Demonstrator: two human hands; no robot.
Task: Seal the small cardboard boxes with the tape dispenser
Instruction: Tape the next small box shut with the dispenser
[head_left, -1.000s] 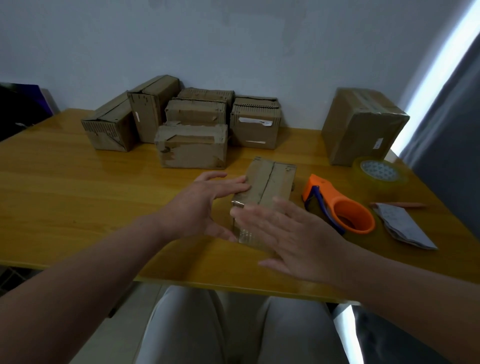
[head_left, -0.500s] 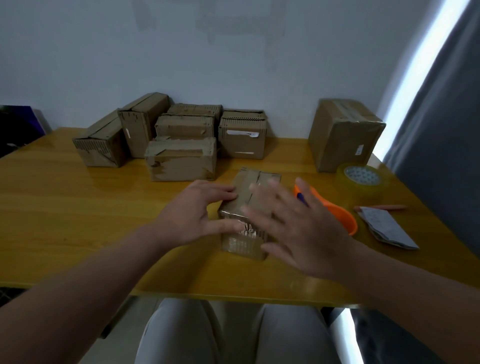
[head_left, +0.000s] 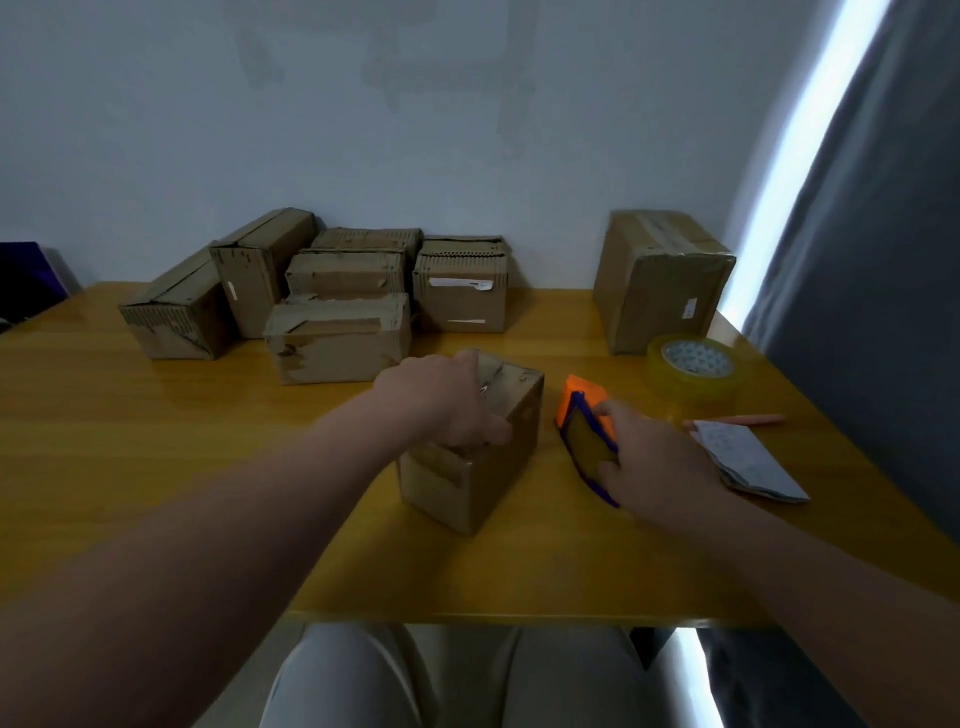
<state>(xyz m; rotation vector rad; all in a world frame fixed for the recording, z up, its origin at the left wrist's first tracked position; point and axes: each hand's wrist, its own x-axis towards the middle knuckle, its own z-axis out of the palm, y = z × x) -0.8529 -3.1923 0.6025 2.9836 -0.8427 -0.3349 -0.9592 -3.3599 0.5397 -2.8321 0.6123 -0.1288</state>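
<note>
A small cardboard box (head_left: 483, 473) stands near the middle of the yellow wooden table (head_left: 156, 447). My left hand (head_left: 441, 400) lies over its top, fingers curled down around the box. Just right of the box sits the orange and blue tape dispenser (head_left: 584, 415). My right hand (head_left: 654, 457) grips the dispenser, with the thumb on its near blue side and fingers over the top. Several more small cardboard boxes (head_left: 337, 338) are grouped at the back left against the wall.
A larger taped carton (head_left: 660, 280) stands at the back right. In front of it lies a spare roll of clear tape (head_left: 696, 369). A folded paper (head_left: 748, 462) and a pencil (head_left: 748, 419) lie by the right edge. A grey curtain (head_left: 878, 312) hangs right.
My right hand left the box and moved right onto the tape dispenser. My left hand shifted from the box's side to its top. The camera tilted up.
</note>
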